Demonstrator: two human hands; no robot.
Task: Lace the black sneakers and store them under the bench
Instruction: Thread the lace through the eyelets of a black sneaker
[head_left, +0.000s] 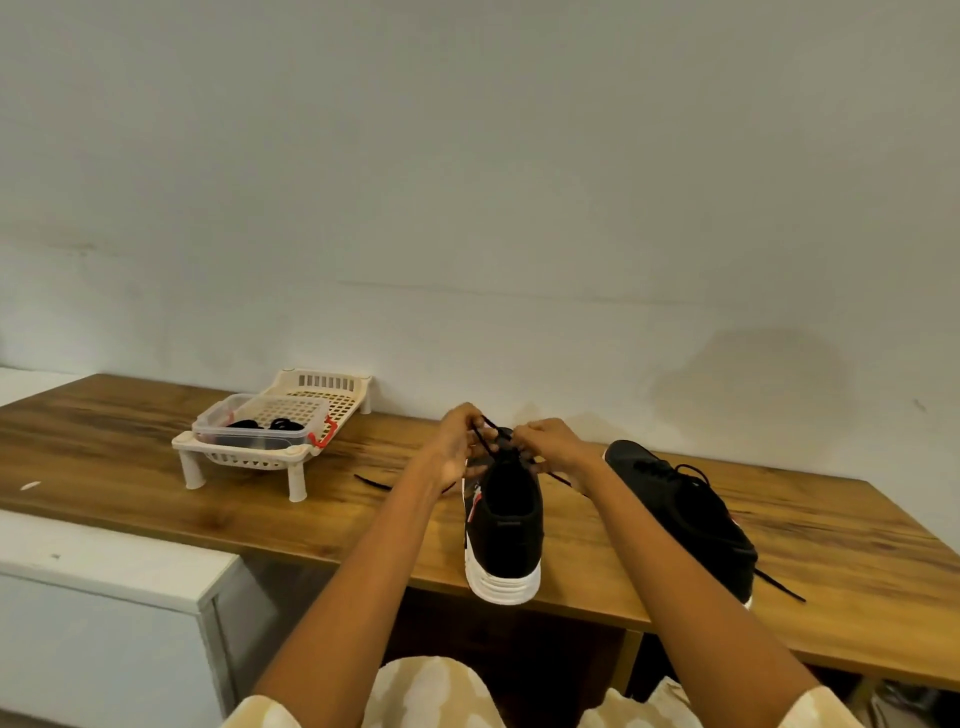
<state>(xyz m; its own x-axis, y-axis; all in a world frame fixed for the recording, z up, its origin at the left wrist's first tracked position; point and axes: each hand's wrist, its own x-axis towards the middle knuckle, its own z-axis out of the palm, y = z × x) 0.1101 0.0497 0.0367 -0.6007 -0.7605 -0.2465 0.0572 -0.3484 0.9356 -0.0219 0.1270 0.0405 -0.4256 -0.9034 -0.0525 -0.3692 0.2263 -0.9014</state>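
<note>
Nearest, two bare forearms in pale patterned sleeves, reaching forward over the wooden worktop (857, 597). Just past its front edge, one black sneaker (506, 525) with a thick white sole, heel toward the camera and overhanging the edge slightly, a red-and-white mark along its left side. Above its tongue, left hand (460, 447) and right hand (553, 447) close together, each with a closed grip, fingers pinching the black lace (491, 434) at the top eyelets; one loose lace end trailing left across the wood, another running under the right wrist. To the right, well apart from the hands, a second black sneaker (691, 514), lying at an angle with toe away, already laced, a lace end (779, 584) trailing toward the worktop's front edge. Two sneakers in all, both on top of the worktop, not beneath it. Farther back on the left, one cream slotted plastic rack (291, 457) on short legs, against the wall. Inside it, one clear plastic box (260, 431) with a red clasp, lidless as far as can be told, holding black coiled items, probably laces; count unclear. Left of the worktop, a white cabinet (104, 597). Behind everything, a plain white wall (467, 182).
</note>
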